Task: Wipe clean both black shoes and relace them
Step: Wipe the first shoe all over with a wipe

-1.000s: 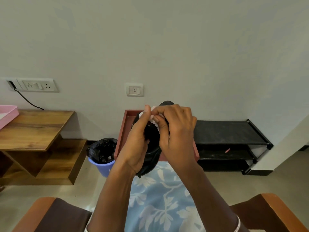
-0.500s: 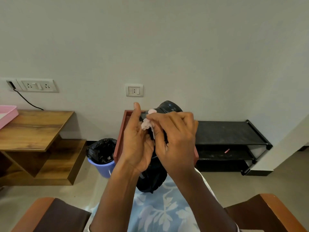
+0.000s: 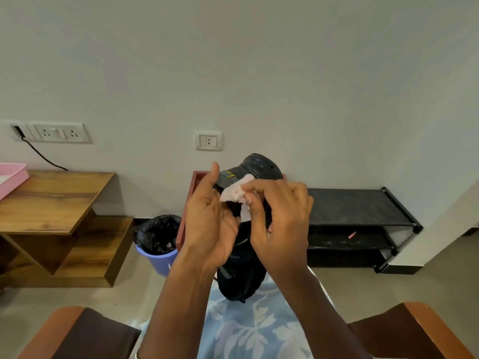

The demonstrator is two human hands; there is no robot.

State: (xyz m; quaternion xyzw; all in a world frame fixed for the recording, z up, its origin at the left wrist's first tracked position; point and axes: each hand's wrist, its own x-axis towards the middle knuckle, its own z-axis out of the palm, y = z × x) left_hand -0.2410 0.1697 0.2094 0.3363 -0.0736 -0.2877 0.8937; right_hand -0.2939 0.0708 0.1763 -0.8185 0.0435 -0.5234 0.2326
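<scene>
A black shoe [image 3: 242, 244] stands heel-down on the person's lap, on the blue floral fabric [image 3: 248, 330], toe raised toward the wall. The left hand [image 3: 210, 229] lies open against the shoe's left side, fingers loosely spread and thumb up; how firmly it braces the shoe cannot be told. The right hand [image 3: 281, 218] pinches a small pale wipe [image 3: 237, 194] between thumb and fingers and presses it on the upper.

Risks, as judgements: the shoe balances on its heel with only light side support, so a hard stroke of the wipe could tip it off the lap to the floor. The wipe is small and crumpled; it may slip from the pinch or merely smear the dirt. No laces show on this shoe, and the second shoe is not in view.

Containers: a purple bin [image 3: 158, 257] with a black liner holds what seem to be pale scraps. A reddish-brown tray [image 3: 190, 203] behind the hands has its contents hidden. A pink tray [image 3: 11, 174] sits on the wooden desk [image 3: 51, 200], contents unclear.
</scene>
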